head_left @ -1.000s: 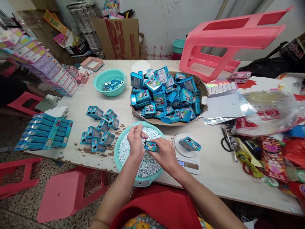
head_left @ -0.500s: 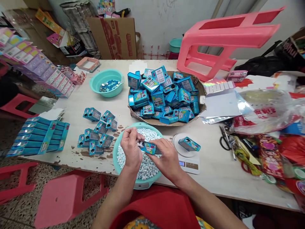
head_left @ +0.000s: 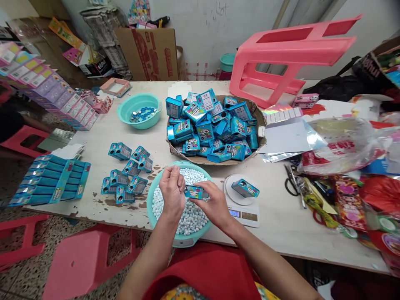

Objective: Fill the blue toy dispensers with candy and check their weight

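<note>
A small blue tin (head_left: 194, 192) with "Caramelo Macizo" lettering lies level in my right hand (head_left: 215, 204), the thumb below and the fingers above. My left hand (head_left: 172, 189) is closed at the left end of the tin, its fingers curled round small white candies that are mostly hidden now. Both hands are above a turquoise basin (head_left: 151, 216) full of small white candies (head_left: 192, 218). To the right of the basin, another blue tin (head_left: 246, 188) rests on a white digital scale (head_left: 252, 220) with its display lit.
A cut-down cardboard box (head_left: 262, 137) heaped with blue tins stands behind the basin. Several tins (head_left: 118, 177) stand to the left, near blue display trays (head_left: 51, 179). A second turquoise basin (head_left: 156, 118) holds small discs. An overturned pink stool (head_left: 281, 50) and scissors (head_left: 292, 183) are on the right.
My left hand's fingers have closed more at the tin's end, and the white candies showing there before are mostly out of sight. The tin has shifted slightly left; the view has moved a little.
</note>
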Action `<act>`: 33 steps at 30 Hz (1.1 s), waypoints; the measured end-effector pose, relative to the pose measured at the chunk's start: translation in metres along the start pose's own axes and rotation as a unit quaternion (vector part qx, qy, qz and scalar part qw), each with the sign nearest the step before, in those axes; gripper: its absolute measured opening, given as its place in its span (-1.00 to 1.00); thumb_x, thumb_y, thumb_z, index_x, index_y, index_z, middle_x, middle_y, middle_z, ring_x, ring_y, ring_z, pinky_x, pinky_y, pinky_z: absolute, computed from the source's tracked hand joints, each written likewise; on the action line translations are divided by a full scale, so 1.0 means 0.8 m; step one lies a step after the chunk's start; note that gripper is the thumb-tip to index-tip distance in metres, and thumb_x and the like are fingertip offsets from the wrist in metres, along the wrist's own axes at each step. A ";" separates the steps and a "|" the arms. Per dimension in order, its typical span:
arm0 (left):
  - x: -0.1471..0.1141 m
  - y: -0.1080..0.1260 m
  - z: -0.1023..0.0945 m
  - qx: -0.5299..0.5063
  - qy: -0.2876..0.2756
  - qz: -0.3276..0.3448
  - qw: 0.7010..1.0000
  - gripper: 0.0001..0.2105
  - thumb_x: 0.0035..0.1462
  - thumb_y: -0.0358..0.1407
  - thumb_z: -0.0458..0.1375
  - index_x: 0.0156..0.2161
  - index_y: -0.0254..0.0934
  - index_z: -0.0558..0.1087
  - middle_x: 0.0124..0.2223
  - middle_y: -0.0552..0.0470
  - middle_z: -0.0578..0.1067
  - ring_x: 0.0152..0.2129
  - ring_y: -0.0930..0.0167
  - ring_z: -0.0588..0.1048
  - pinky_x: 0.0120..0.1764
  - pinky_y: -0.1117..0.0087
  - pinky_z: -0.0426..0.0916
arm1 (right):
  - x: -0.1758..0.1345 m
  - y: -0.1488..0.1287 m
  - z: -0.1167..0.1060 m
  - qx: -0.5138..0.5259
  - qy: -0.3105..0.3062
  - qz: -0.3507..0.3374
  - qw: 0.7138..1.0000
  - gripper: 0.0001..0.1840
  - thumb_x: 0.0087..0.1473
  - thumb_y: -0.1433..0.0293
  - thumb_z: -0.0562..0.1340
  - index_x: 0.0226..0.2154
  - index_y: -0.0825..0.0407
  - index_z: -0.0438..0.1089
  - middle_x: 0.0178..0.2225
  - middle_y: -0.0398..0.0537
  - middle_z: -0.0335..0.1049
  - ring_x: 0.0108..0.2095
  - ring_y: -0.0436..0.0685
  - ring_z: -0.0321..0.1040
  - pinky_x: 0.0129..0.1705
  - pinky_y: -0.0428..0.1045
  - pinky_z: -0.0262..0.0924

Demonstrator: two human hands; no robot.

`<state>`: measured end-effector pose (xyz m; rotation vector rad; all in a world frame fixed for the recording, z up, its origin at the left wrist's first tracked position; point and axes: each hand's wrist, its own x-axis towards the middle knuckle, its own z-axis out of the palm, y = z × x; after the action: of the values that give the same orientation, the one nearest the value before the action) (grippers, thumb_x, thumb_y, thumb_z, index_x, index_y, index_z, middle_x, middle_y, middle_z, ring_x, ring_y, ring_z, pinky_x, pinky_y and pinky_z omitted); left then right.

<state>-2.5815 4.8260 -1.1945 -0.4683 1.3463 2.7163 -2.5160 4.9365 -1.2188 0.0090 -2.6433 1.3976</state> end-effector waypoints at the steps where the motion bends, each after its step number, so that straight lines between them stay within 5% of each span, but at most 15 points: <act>1: 0.001 0.003 0.000 0.002 -0.010 -0.023 1.000 -0.76 -0.01 -0.25 0.24 -0.44 -0.30 0.25 -0.62 0.24 0.06 -0.74 0.66 0.03 -0.71 0.61 -0.09 | 0.000 0.004 0.001 0.029 -0.006 0.018 0.999 -0.62 -0.10 0.37 0.37 -0.16 -0.04 0.39 -0.20 -0.07 0.40 -0.14 0.15 0.31 -0.08 0.05 0.19; 5: 0.012 0.015 -0.016 0.040 -0.054 -0.047 0.997 -0.80 0.04 -0.22 0.19 -0.39 -0.29 0.28 -0.62 0.24 0.03 -0.73 0.63 0.00 -0.68 0.59 -0.11 | -0.008 0.017 -0.010 0.124 -0.023 0.078 0.989 -0.61 -0.15 0.30 0.40 -0.19 -0.04 0.42 -0.20 -0.08 0.40 -0.13 0.15 0.32 -0.06 0.05 0.20; 8: 0.028 0.001 -0.048 0.237 -0.076 0.007 0.968 -0.81 0.07 -0.18 0.14 -0.39 -0.28 0.33 -0.58 0.18 0.17 -0.67 0.59 0.10 -0.62 0.56 -0.01 | -0.028 0.028 -0.043 0.183 -0.017 0.117 0.976 -0.59 -0.17 0.26 0.40 -0.20 -0.02 0.42 -0.19 -0.07 0.41 -0.13 0.17 0.33 -0.05 0.06 0.22; 11: 0.041 -0.049 -0.086 0.525 -0.172 0.034 0.833 -0.83 0.07 -0.20 0.13 -0.41 -0.28 0.38 -0.42 0.04 0.37 -0.46 0.45 0.31 -0.38 0.44 0.23 | -0.053 0.043 -0.090 0.219 0.056 0.191 0.955 -0.54 -0.20 0.26 0.41 -0.18 -0.01 0.41 -0.21 -0.06 0.43 -0.21 0.15 0.37 -0.14 0.05 0.29; 14: 0.042 -0.105 -0.113 0.663 -0.256 0.084 0.698 -0.87 0.05 -0.28 0.12 -0.30 -0.28 0.43 -0.24 -0.07 0.41 -0.23 0.28 0.34 -0.12 0.24 0.23 | -0.071 0.059 -0.140 0.197 0.191 0.219 0.936 -0.50 -0.22 0.29 0.42 -0.15 0.00 0.40 -0.22 -0.07 0.44 -0.23 0.13 0.38 -0.14 0.06 0.30; 17: 0.039 -0.131 -0.124 0.692 -0.273 0.106 0.660 -0.84 0.09 -0.34 0.04 -0.25 -0.27 0.43 -0.21 -0.10 0.40 -0.18 0.23 0.32 -0.10 0.22 0.22 | -0.078 0.074 -0.181 0.158 0.310 0.199 0.916 -0.49 -0.26 0.30 0.43 -0.17 0.03 0.41 -0.27 -0.06 0.45 -0.27 0.11 0.38 -0.16 0.07 0.30; 20: 0.044 -0.125 -0.128 0.665 -0.269 0.068 0.694 -0.89 0.07 -0.33 0.06 -0.33 -0.23 0.44 -0.28 -0.04 0.43 -0.24 0.27 0.36 -0.15 0.27 0.22 | -0.081 0.085 -0.202 0.137 0.370 0.194 0.898 -0.50 -0.29 0.30 0.44 -0.21 0.05 0.43 -0.30 -0.08 0.44 -0.29 0.09 0.36 -0.18 0.05 0.30; 25: 0.059 -0.089 -0.139 0.427 -0.158 -0.138 0.880 -0.78 -0.10 -0.22 0.26 -0.34 -0.28 0.45 -0.40 0.04 0.42 -0.47 0.43 0.35 -0.41 0.46 0.23 | -0.093 0.100 -0.203 0.130 0.386 0.218 0.887 -0.45 -0.31 0.29 0.45 -0.17 0.05 0.43 -0.28 -0.06 0.44 -0.28 0.10 0.37 -0.16 0.07 0.29; 27: 0.060 -0.076 -0.141 0.280 -0.129 -0.212 0.928 -0.72 -0.15 -0.22 0.31 -0.30 -0.29 0.43 -0.40 0.06 0.39 -0.49 0.49 0.34 -0.47 0.52 0.19 | -0.097 0.103 -0.202 0.142 0.383 0.226 0.885 -0.45 -0.32 0.29 0.45 -0.18 0.06 0.43 -0.27 -0.05 0.45 -0.28 0.10 0.37 -0.17 0.07 0.30; 30: 0.058 -0.066 -0.133 0.162 -0.119 -0.248 0.948 -0.69 -0.12 -0.23 0.30 -0.23 -0.28 0.41 -0.33 0.03 0.41 -0.49 0.51 0.36 -0.49 0.54 0.21 | -0.099 0.107 -0.205 0.153 0.382 0.228 0.883 -0.48 -0.32 0.30 0.45 -0.20 0.06 0.44 -0.26 -0.04 0.46 -0.29 0.10 0.38 -0.19 0.06 0.31; 33: 0.058 -0.070 -0.111 0.207 -0.110 -0.243 0.941 -0.70 -0.09 -0.16 0.27 -0.30 -0.34 0.41 -0.39 0.04 0.39 -0.60 0.58 0.28 -0.61 0.58 0.07 | -0.100 0.110 -0.210 0.153 0.382 0.232 0.882 -0.47 -0.32 0.29 0.45 -0.20 0.07 0.43 -0.26 -0.02 0.47 -0.29 0.11 0.39 -0.19 0.07 0.31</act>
<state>-2.5931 4.7867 -1.3017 -0.3786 1.4518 1.9608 -2.4220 5.1192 -1.2091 -0.9793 -1.8032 1.5023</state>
